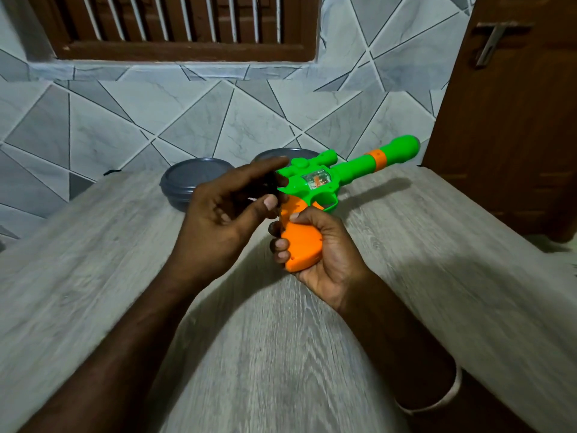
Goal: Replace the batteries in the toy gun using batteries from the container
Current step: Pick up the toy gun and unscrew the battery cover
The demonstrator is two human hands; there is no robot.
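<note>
The table [281,339] fills six o'clock; a lidded container [184,185] sits at eleven; the left hand [218,220] pinches a small dark piece [267,184], too blurred to name; the right hand [324,254] wraps the toy gun [327,179] by its orange grip, centre; likely mid battery swap; next, careful alignment.

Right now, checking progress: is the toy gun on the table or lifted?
Lifted: right hand grips the toy gun, its shadow on the table.
</note>
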